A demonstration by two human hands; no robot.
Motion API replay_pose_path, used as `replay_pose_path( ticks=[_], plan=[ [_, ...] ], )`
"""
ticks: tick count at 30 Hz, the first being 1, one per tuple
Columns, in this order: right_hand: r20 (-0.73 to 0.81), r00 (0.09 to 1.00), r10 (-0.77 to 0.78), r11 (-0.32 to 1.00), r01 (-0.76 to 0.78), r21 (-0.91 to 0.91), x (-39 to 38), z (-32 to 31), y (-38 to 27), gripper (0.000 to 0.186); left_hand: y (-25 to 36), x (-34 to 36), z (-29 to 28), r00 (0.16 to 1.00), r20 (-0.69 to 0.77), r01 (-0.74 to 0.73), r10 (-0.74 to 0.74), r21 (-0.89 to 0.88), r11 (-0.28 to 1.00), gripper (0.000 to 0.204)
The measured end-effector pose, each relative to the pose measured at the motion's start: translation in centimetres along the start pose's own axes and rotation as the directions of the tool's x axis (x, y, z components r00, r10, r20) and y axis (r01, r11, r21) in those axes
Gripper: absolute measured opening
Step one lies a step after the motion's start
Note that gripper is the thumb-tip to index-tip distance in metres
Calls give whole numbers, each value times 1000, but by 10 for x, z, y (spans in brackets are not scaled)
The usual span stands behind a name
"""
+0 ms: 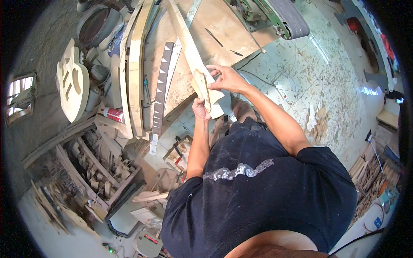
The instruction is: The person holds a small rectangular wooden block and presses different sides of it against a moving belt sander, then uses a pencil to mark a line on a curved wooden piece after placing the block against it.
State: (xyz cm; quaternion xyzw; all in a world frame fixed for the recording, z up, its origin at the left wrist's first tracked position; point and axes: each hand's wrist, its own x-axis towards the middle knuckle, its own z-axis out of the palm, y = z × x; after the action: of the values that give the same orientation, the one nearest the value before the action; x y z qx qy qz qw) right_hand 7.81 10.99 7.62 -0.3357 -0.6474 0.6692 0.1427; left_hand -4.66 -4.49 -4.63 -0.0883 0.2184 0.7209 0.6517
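Observation:
I hold a long pale unfinished wooden guitar neck [192, 56] that slants from the top of the view down to my hands, headstock end toward me. My left hand [200, 107] grips the lower headstock end from below. Fingers of my right hand [226, 79] wrap the headstock's right edge a little higher up. The neck lies over the edge of a plywood workbench [223, 30]. A dark fretboard [162, 88] with pale triangular inlays lies on the bench just left of the neck.
Curved wood strips [135, 64] lean at the bench's left. An unfinished guitar body [73, 81] and a red-and-white can [112, 114] lie further left. A belt sander [282, 17] sits at the top right. Scrap wood [99, 167] fills a crate lower left; wood chips [318, 124] litter the tiled floor.

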Motion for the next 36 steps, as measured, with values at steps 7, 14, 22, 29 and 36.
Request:
replay_pose_path(
  ticks=[7, 14, 22, 29, 36],
  plan=[
    [-7, 996, 87, 995, -87, 40, -6, -19, 9, 71, 0, -1, 14, 998, -55, -28, 39, 187, 982, 62],
    [-15, 967, 255, 796, -201, 571, -14, -48, 53, 71, 11, -7, 17, 999, 9, -45, 44, 195, 980, 58],
    [57, 978, 202, 542, -161, 825, -11, -51, 98, 71, 45, -39, 11, 997, 7, -78, 78, 202, 976, 58],
    [66, 974, 218, 421, -155, 894, -10, -46, 106, 71, 39, -58, -6, 996, 20, -91, 89, 178, 980, 58],
    [64, 975, 211, 445, -154, 882, -9, -40, 109, 71, 31, -56, -3, 996, -42, -67, 78, 216, 974, 53]
  ],
)
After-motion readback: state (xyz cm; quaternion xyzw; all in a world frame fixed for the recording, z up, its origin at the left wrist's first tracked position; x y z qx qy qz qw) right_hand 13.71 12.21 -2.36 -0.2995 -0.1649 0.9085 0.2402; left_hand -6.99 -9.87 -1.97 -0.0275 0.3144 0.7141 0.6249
